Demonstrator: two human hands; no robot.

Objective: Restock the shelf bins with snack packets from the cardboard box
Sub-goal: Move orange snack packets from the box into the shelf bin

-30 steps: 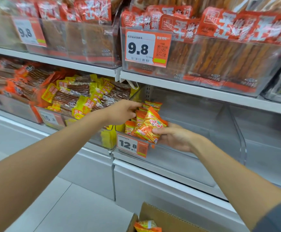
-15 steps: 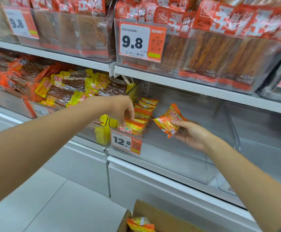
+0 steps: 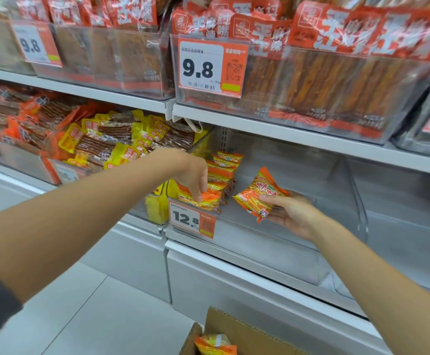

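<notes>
Left fingers (image 3: 198, 193) curled down, pinching front packet (image 3: 210, 203) of packet row (image 3: 223, 172) at left end of clear bin (image 3: 354, 196). Left hand (image 3: 193, 175) just above 12.8 price tag (image 3: 192, 219). Right hand (image 3: 292, 213) grips orange packet (image 3: 258, 194) between thumb and fingers, over bin, near row, not touching. Cardboard box (image 3: 234, 329) below, 1 loose packet (image 3: 215, 345) inside.

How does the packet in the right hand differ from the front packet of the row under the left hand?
The held packet is lifted, gripped by the right hand; the front packet sits in the bin behind the 12.8 tag. The held packet is tilted, its face showing; the front packet heads a row, the left hand touching its top. Both share orange-and-yellow wrappers.
</notes>
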